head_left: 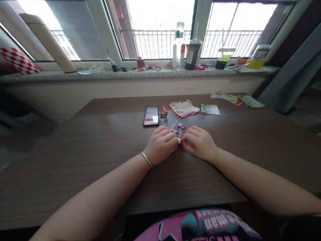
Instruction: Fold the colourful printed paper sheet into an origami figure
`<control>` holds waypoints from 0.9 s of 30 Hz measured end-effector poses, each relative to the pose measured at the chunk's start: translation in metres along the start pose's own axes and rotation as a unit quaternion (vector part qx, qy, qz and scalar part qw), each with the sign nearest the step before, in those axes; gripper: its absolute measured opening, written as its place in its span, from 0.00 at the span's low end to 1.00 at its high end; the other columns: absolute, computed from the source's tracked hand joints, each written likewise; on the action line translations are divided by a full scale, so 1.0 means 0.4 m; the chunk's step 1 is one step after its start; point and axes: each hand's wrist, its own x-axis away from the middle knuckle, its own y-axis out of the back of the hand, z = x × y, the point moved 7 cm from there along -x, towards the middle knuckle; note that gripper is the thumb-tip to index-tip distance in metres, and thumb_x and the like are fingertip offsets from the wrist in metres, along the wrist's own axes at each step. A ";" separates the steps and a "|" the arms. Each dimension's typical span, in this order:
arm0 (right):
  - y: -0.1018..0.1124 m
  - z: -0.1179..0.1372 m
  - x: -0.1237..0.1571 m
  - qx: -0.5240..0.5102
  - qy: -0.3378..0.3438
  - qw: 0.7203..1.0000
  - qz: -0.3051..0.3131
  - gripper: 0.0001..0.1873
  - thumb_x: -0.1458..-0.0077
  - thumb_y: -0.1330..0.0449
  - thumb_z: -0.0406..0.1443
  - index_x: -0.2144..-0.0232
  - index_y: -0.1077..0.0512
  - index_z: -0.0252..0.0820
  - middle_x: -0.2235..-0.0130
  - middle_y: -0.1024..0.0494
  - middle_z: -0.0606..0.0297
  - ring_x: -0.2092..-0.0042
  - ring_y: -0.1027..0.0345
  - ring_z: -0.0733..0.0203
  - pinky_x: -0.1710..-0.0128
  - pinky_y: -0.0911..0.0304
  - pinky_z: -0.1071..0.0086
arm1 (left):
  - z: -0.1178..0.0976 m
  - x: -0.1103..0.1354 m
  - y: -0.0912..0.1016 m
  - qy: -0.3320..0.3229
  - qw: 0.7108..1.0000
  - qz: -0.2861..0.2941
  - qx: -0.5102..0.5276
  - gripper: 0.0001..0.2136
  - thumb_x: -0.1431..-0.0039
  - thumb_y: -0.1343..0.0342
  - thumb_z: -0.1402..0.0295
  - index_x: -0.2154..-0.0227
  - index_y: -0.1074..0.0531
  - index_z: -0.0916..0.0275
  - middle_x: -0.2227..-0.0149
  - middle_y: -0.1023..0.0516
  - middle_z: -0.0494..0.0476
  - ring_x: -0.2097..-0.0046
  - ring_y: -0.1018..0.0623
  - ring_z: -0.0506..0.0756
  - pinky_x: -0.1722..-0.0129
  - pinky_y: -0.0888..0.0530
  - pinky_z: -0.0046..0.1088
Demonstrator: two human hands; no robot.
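A small folded piece of printed paper [178, 129] lies on the brown wooden table [100, 150], pinched between both hands. My left hand [162, 144], with a silver bangle at the wrist, has its fingers curled onto the paper's left edge. My right hand [199, 142] grips the right edge with bent fingers. The two hands meet fingertip to fingertip over the paper's near corner, which they hide.
Just beyond the hands lie a black phone [151, 116], a small folded paper figure [163, 114], a stack of leaflets [184, 108] and more cards [210, 109]. Further leaflets [227, 97] sit far right. The windowsill [75, 75] holds bottles, a dark cup [192, 55] and clutter.
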 end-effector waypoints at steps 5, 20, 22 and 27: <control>-0.007 -0.034 0.003 -0.013 -0.049 0.999 -0.017 0.04 0.47 0.43 0.31 0.73 0.30 0.43 0.69 0.25 0.64 0.63 0.35 0.60 0.62 0.38 0.66 | 0.004 0.004 -0.003 0.007 1.000 0.001 0.006 0.09 0.38 0.52 0.69 0.72 0.30 0.59 0.71 0.25 0.51 0.66 0.30 0.52 0.54 0.34 0.34; -0.023 -0.091 0.013 -0.030 -0.082 0.996 -0.019 0.05 0.50 0.42 0.30 0.76 0.30 0.43 0.70 0.23 0.65 0.64 0.32 0.60 0.61 0.36 0.66 | 0.075 0.032 -0.030 0.109 0.993 0.012 0.035 0.08 0.38 0.49 0.65 0.67 0.26 0.58 0.65 0.23 0.52 0.62 0.29 0.53 0.57 0.35 0.32; -0.029 -0.106 0.017 -0.037 -0.090 0.995 -0.015 0.05 0.50 0.41 0.30 0.75 0.30 0.43 0.69 0.23 0.65 0.64 0.32 0.60 0.61 0.36 0.66 | 0.101 0.042 -0.038 0.151 0.988 0.003 0.038 0.08 0.38 0.48 0.65 0.68 0.25 0.59 0.65 0.24 0.54 0.62 0.28 0.53 0.59 0.34 0.32; -0.037 -0.120 0.021 -0.047 -0.092 0.995 -0.004 0.03 0.49 0.41 0.31 0.73 0.28 0.43 0.68 0.22 0.64 0.63 0.32 0.59 0.61 0.36 0.66 | 0.154 0.068 -0.051 0.230 0.963 -0.052 0.128 0.08 0.38 0.48 0.68 0.65 0.23 0.57 0.62 0.27 0.55 0.60 0.28 0.53 0.58 0.30 0.30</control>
